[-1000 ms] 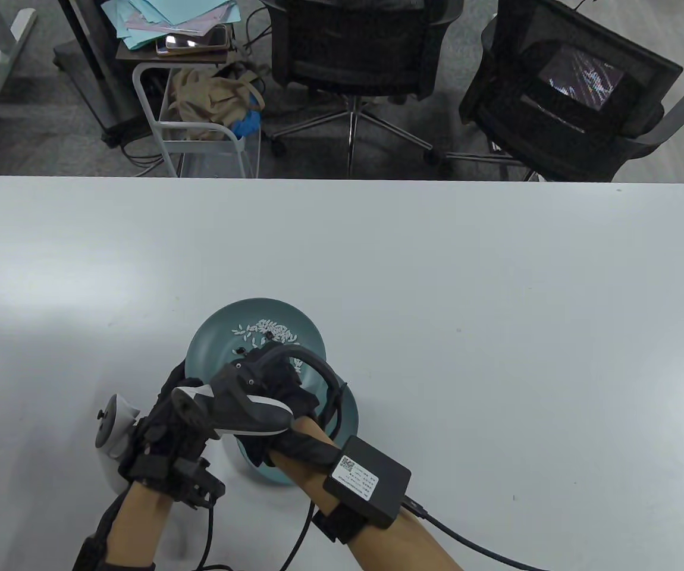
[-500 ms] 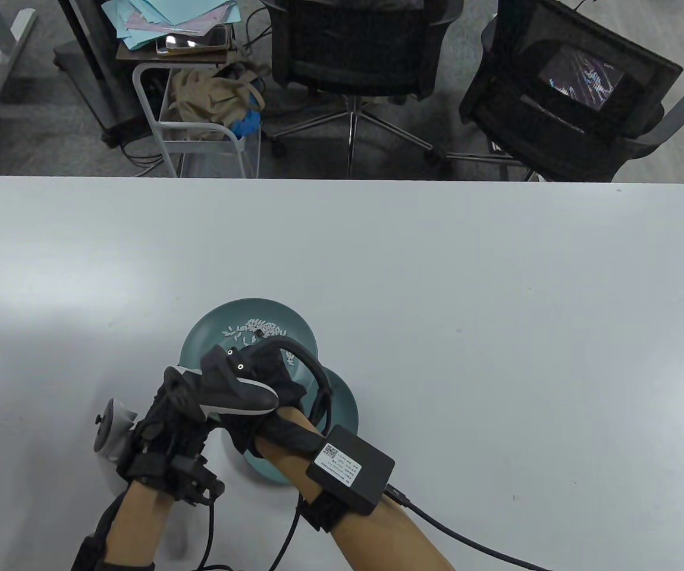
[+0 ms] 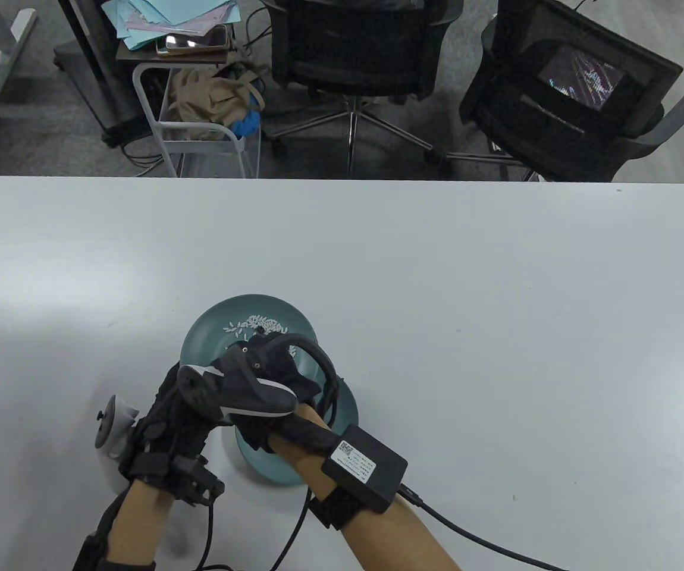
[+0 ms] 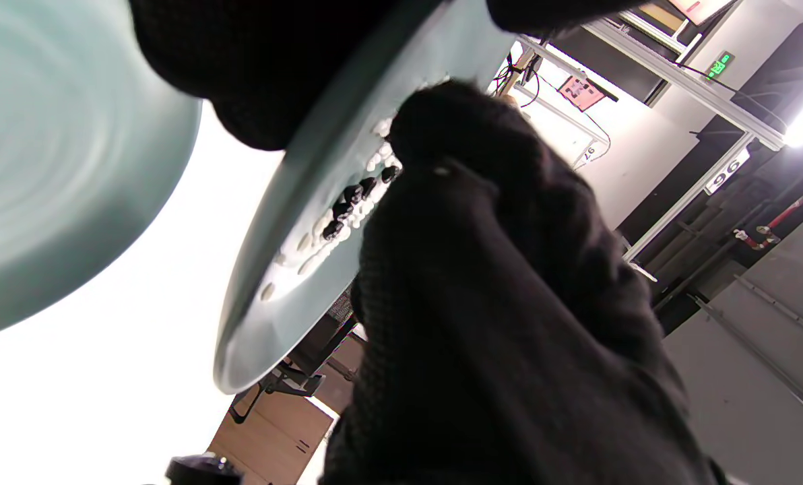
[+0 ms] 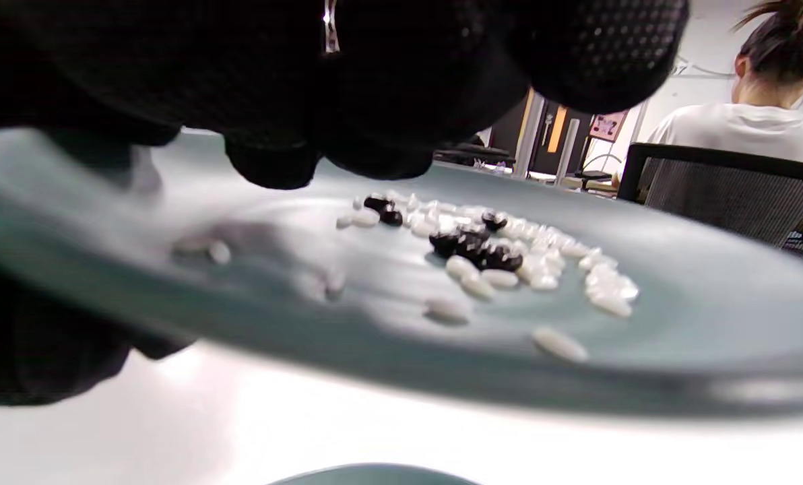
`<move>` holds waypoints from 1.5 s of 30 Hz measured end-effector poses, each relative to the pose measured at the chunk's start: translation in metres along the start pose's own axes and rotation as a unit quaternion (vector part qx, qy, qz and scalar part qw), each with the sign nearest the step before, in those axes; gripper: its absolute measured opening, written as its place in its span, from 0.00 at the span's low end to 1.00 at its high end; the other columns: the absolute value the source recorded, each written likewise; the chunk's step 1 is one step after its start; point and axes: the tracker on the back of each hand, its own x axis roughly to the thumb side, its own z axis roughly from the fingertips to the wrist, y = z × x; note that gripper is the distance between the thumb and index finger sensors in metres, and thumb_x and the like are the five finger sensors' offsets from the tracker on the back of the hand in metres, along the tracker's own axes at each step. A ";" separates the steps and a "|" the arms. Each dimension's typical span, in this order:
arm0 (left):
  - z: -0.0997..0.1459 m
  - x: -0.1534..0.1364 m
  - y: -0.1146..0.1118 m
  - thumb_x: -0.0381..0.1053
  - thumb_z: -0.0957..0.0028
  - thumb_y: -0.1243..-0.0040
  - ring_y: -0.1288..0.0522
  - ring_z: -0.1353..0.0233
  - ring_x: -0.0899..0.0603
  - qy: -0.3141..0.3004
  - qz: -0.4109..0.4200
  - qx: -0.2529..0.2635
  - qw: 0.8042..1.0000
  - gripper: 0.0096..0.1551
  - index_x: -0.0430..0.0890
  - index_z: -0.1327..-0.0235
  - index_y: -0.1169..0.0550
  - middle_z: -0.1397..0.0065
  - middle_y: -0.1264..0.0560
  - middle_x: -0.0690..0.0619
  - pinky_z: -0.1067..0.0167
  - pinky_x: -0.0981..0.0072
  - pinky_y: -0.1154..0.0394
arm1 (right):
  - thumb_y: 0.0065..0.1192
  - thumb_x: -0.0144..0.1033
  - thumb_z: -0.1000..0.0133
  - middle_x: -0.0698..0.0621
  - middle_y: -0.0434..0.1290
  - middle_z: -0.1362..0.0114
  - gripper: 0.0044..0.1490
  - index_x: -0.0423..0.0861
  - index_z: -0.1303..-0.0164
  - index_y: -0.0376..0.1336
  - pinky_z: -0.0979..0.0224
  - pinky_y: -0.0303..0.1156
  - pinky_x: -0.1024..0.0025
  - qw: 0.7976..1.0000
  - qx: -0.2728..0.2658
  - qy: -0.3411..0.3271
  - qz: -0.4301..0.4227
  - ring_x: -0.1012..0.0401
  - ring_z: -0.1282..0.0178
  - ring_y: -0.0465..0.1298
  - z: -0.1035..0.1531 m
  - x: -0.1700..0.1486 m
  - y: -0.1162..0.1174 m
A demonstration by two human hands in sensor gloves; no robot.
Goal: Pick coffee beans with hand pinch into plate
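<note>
right hand (image 3: 270, 380): over the near half of the far plate (image 3: 205, 333); fingers curled down toward the plate floor. The right wrist view shows gloved fingertips (image 5: 273, 162) bunched just above the plate, beside the grains. Whether they pinch a bean, cannot tell.
change, right hand: half a second ago it sat lower and further left in the table view; now back up and right, close to its place a second ago. Reads as a small back-and-forth over the same plate.
left hand (image 3: 166, 425): at the left edge of the plates, much as in both earlier frames. In the left wrist view a gloved finger (image 4: 267, 74) lies against the far plate's rim; grip itself cannot tell.
coffee beans (image 5: 472, 246): dark cluster, mixed among the white rice grains (image 5: 576, 269) on the far plate.
near plate (image 3: 345, 410): mostly hidden under the right wrist; contents not visible.
judgement: pick step in progress; no transfer visible yet. Beans appear to remain in the mixed pile.
table (image 3: 496, 309): white, bears both plates.
</note>
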 end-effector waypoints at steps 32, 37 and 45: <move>0.005 0.013 0.015 0.55 0.47 0.49 0.25 0.42 0.36 -0.024 0.009 0.022 0.999 0.38 0.55 0.27 0.50 0.29 0.36 0.48 0.46 0.53 0.25 | 0.66 0.44 0.51 0.47 0.81 0.50 0.23 0.49 0.48 0.70 0.42 0.72 0.46 0.958 -0.198 0.095 -0.185 0.58 0.63 0.79 0.103 -0.069 0.037; 0.004 0.015 0.017 0.56 0.46 0.49 0.25 0.41 0.37 -0.024 0.005 0.023 0.999 0.38 0.56 0.27 0.51 0.28 0.36 0.48 0.45 0.54 0.25 | 0.66 0.44 0.51 0.48 0.81 0.50 0.23 0.50 0.48 0.70 0.42 0.72 0.47 0.968 -0.167 0.103 -0.153 0.58 0.62 0.79 0.105 -0.076 0.058; 0.006 0.017 0.019 0.56 0.46 0.49 0.25 0.41 0.37 -0.034 0.017 0.023 0.999 0.38 0.56 0.27 0.51 0.28 0.36 0.48 0.45 0.54 0.25 | 0.66 0.44 0.51 0.47 0.81 0.49 0.23 0.49 0.47 0.69 0.42 0.72 0.47 0.977 -0.132 0.107 -0.126 0.58 0.62 0.79 0.102 -0.071 0.076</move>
